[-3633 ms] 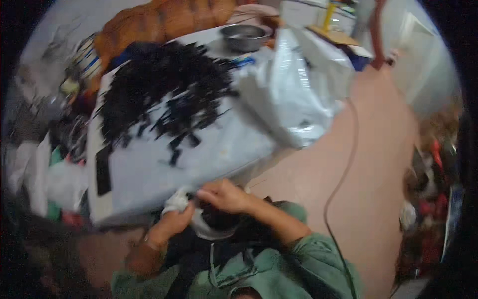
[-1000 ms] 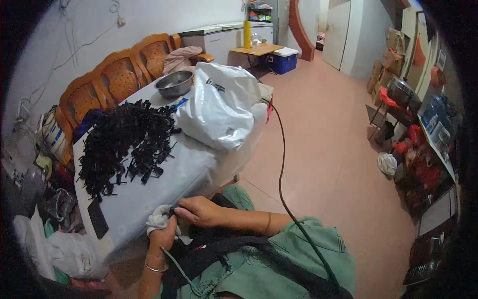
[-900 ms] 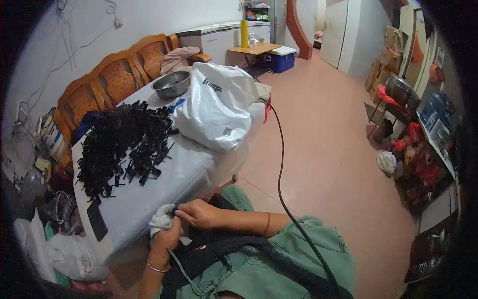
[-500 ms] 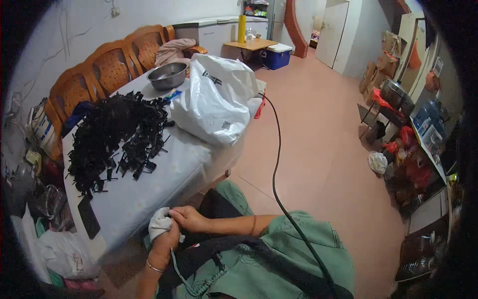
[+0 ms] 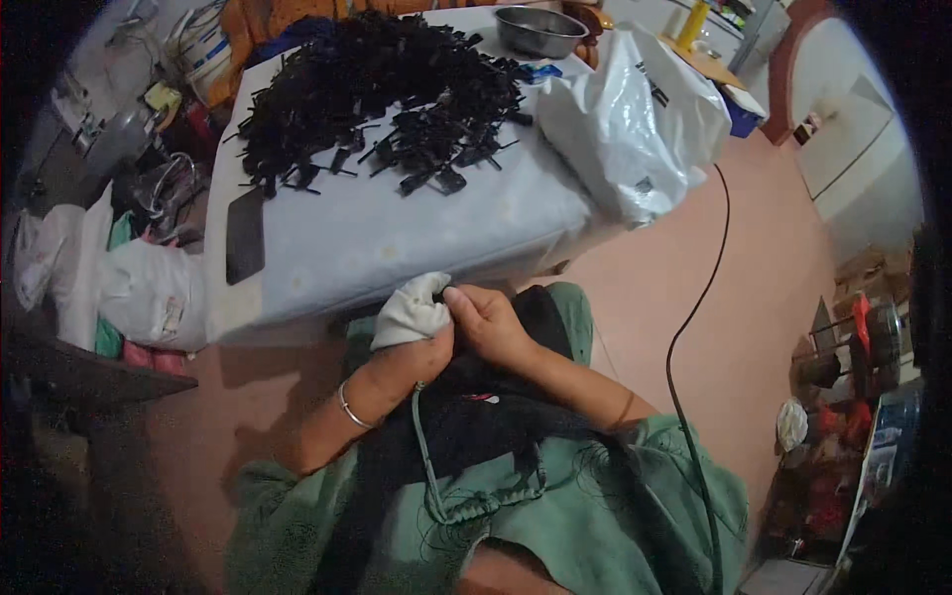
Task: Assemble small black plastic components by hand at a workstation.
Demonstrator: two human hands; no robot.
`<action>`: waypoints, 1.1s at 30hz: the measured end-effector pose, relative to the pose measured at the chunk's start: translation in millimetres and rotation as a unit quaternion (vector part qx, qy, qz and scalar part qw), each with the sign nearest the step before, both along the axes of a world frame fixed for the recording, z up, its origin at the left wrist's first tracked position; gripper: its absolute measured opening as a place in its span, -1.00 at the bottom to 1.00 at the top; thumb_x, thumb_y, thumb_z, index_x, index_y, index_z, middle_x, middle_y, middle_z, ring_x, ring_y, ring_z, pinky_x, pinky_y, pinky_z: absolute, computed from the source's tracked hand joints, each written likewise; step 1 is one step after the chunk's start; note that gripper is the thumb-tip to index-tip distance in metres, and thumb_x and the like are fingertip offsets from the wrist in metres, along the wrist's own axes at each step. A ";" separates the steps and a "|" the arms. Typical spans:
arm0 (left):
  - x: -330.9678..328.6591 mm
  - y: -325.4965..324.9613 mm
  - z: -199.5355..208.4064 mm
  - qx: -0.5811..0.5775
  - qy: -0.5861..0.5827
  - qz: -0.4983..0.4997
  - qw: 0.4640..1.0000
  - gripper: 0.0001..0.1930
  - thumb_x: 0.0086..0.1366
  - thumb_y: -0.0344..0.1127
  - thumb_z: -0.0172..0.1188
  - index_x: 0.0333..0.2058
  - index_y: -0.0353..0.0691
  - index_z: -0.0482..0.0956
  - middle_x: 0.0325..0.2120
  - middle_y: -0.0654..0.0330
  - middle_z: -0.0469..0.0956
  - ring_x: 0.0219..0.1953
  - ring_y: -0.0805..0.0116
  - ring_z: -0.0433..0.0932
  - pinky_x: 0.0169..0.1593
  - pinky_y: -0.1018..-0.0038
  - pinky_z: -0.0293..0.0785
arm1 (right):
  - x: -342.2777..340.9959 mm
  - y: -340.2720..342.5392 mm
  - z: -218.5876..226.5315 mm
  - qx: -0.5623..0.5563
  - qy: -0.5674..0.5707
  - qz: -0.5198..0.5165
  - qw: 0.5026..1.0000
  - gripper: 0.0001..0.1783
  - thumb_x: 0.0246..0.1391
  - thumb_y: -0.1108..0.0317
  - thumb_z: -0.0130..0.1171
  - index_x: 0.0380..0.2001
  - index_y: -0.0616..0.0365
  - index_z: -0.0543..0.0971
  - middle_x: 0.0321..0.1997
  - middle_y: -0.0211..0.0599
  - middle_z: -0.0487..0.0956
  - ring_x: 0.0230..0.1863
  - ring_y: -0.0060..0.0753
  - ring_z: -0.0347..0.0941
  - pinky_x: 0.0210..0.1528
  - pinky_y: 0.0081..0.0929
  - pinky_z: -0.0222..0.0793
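Note:
My left hand (image 5: 433, 350), with a bangle at its wrist, is closed in a bunched white cloth (image 5: 409, 315) that covers most of its fingers. Whether the cloth is held or worn I cannot tell. Against it, my right hand (image 5: 493, 327) pinches thumb to finger at a small dark bit by the cloth's edge, too small to name. Both hands are over my lap, just off the table's near edge. Ahead of them on the table (image 5: 377, 238) lies a large heap of small black plastic-looking pieces (image 5: 347, 79).
A dark flat phone-like slab (image 5: 245, 236) lies at the table's left. A white plastic bag (image 5: 635, 129) and a metal bowl (image 5: 540, 33) stand at the right. Bags (image 5: 149, 293) crowd the left side. A black cable (image 5: 684, 337) runs down on my right.
The view has swung down and left, so the table and heap appear higher and further right. Both hands stay together at the white cloth.

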State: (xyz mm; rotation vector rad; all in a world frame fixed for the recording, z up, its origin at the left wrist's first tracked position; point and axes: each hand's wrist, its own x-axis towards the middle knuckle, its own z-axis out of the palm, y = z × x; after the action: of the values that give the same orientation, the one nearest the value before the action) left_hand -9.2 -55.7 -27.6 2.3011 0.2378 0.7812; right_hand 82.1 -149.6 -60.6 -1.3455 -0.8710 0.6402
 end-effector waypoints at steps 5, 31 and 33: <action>0.2 12.9 2.3 -0.135 0.014 0.007 0.991 -0.76 0.07 -0.38 0.06 -0.26 -0.29 0.39 -0.48 0.09 0.47 -0.46 0.25 0.49 -0.37 0.45 0.41 | 14.0 -8.4 18.2 -0.047 -0.034 -0.007 0.998 -0.73 0.09 0.27 -0.03 -0.49 0.30 0.43 -0.59 -0.34 0.40 -0.51 -0.61 0.25 -0.43 -0.58 0.26; -8.6 23.1 5.9 -0.422 0.054 -0.100 0.900 -0.73 0.18 -0.43 -0.14 -0.12 -0.22 0.30 -0.44 0.35 0.36 -0.48 0.65 0.28 -0.45 0.67 0.27 | 19.2 -12.3 46.2 -0.037 -0.166 0.125 0.978 -0.81 -0.05 0.34 0.14 -0.50 0.23 0.40 -0.65 -0.39 0.34 -0.61 -0.68 0.18 -0.56 -0.63 0.17; -7.5 19.9 4.7 -0.412 0.053 -0.098 0.904 -0.73 0.18 -0.43 -0.14 -0.11 -0.23 0.30 -0.44 0.35 0.36 -0.48 0.65 0.28 -0.46 0.67 0.27 | 17.1 -8.7 37.2 -0.026 -0.191 0.068 0.979 -0.81 -0.06 0.34 0.14 -0.53 0.23 0.40 -0.67 -0.40 0.33 -0.62 -0.69 0.17 -0.57 -0.63 0.16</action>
State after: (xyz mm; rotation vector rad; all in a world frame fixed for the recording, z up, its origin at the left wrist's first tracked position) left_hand -16.7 -35.8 -22.9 1.5236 0.3071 0.3429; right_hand 99.3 -158.3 -23.3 -1.4910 -1.2722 0.5180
